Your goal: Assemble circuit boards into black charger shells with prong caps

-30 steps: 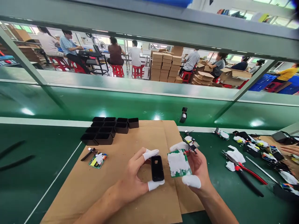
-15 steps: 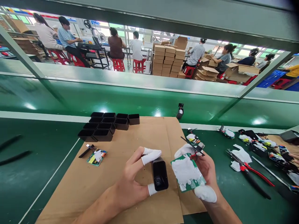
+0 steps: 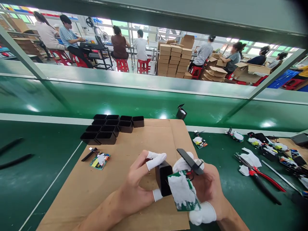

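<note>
My left hand (image 3: 139, 179), with white covers on some fingertips, grips a black plastic case (image 3: 163, 178) whose open end faces right. In my right hand (image 3: 204, 186), also with white fingertip covers, is a green circuit board (image 3: 184, 192) coated with white paste. A flat black piece (image 3: 190, 160) on red wires hangs at the board's upper edge. One corner of the board overlaps the case's opening from my viewpoint; whether they touch I cannot tell. Another circuit board (image 3: 100, 160) lies on the cardboard sheet (image 3: 144, 141) to the left.
Several black cases (image 3: 106, 138) stand grouped at the cardboard's back left. Red-handled pliers (image 3: 255, 171) lie on the green table at right, near several more boards (image 3: 279, 150). A conveyor belt (image 3: 134, 96) runs behind, where a filled case (image 3: 181, 113) sits. Co-workers sit beyond.
My right hand has brought the board left and slightly down toward the case, turning it. The case is tilted a little differently. On the belt, the filled case has shifted left.
</note>
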{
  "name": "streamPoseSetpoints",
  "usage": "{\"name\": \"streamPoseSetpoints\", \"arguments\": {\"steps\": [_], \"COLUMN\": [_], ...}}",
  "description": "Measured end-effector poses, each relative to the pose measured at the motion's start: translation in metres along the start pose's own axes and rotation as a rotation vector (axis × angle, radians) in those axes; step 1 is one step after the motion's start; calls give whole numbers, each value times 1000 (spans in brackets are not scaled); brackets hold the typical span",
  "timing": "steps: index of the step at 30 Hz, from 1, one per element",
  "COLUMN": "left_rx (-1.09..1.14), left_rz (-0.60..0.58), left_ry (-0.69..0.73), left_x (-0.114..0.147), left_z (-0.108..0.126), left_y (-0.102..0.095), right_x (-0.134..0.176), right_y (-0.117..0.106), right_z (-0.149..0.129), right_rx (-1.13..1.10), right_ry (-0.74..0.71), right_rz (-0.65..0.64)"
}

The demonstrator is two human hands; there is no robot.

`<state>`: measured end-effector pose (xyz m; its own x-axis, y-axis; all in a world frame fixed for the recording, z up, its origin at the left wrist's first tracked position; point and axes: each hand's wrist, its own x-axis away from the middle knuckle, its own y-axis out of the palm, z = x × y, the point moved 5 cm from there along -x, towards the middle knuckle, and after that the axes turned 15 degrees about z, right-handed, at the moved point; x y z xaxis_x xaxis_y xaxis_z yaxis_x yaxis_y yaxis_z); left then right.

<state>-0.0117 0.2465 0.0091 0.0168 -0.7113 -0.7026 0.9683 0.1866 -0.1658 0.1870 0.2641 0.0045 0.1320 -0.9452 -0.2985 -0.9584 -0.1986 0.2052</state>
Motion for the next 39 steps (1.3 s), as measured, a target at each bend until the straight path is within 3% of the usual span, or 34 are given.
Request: {"name": "streamPoseSetpoints", "arguments": {"steps": [6, 12, 39], "left_rx": [4, 28, 35], "left_rz": [-11, -23, -76], "left_ry": [6, -5, -79], "left_x": [1, 1, 10], "left_z": [0, -1, -10], "left_y": [1, 2, 5], "right_x": [-10, -10, -6], "right_y": [8, 8, 1], "right_z": [-16, -15, -8], "right_rx": [38, 102, 193], "right_ry": [-121, -153, -138], "right_rz": [23, 9, -38]}}
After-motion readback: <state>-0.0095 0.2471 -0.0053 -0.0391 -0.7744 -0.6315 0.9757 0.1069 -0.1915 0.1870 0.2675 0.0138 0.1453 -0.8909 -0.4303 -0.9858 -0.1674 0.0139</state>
